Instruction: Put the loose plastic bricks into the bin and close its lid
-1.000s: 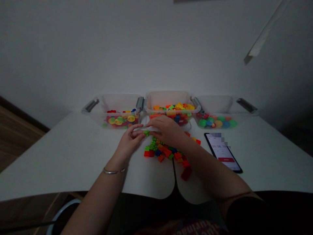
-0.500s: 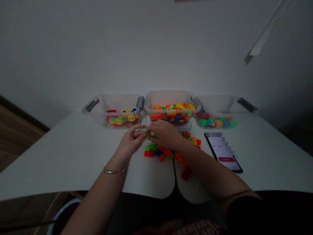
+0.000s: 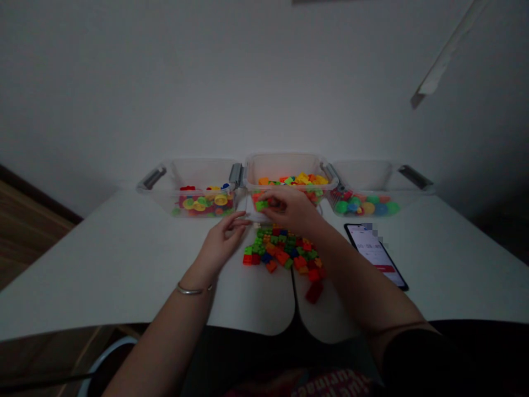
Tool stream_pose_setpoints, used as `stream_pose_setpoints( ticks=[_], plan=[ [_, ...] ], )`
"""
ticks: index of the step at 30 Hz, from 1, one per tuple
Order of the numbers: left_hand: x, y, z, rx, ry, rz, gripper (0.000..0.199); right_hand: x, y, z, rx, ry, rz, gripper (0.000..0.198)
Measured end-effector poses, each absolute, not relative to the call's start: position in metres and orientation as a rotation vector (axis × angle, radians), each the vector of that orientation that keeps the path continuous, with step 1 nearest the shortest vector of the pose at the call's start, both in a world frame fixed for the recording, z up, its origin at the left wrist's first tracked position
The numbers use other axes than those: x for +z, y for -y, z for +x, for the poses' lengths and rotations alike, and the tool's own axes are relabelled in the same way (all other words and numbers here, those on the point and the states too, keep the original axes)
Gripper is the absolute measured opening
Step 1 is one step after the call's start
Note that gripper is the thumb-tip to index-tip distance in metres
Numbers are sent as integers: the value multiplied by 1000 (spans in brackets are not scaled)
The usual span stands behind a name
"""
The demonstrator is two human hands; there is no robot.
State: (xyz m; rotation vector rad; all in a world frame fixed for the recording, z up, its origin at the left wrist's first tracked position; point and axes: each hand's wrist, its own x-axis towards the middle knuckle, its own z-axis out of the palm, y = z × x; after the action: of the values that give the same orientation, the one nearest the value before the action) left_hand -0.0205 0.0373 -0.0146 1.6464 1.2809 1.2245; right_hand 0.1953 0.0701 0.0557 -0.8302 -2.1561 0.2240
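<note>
My right hand pinches a green toy building block in front of the middle clear plastic bin. That bin holds many orange, yellow, red and green blocks. My left hand rests beside the pile with its fingers apart and nothing in them; a metal bangle circles the wrist. On the white table, a loose pile of coloured building blocks lies between my forearms. My right hand and forearm cover part of the pile and of the middle bin.
A left bin contains red, yellow and blue pieces. The right bin has coloured balls in it. A phone lies right of my right forearm. Behind the bins stands a wall, and a dark gap splits the table's front edge.
My right hand has moved away from my left hand, up and right toward the middle bin, carrying the green block. The left hand has stayed nearly in place, now without the block.
</note>
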Motion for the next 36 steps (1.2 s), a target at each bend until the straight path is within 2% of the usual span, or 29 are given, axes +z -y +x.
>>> stream_pose_setpoints(
  ticks=[5, 9, 12, 18, 36],
  plan=[
    [-15, -39, -28, 1117, -1462, 2108, 33, 77, -71, 216, -6, 1878, -1018, 18],
    [-21, -47, -32, 1005, -1289, 2353, 33, 79, -78, 230, -129, 1749, -1152, 15],
    [-30, -51, -33, 928, -1201, 2454, 40, 73, -88, 239, -145, 1701, -1215, 16],
    [-37, -51, -35, 878, -1243, 2429, 36, 63, -102, 250, -58, 1689, -1276, 20],
    [-26, -47, -33, 937, -1420, 2381, 7, 56, -104, 246, -229, 1839, -1540, 36]
  ],
)
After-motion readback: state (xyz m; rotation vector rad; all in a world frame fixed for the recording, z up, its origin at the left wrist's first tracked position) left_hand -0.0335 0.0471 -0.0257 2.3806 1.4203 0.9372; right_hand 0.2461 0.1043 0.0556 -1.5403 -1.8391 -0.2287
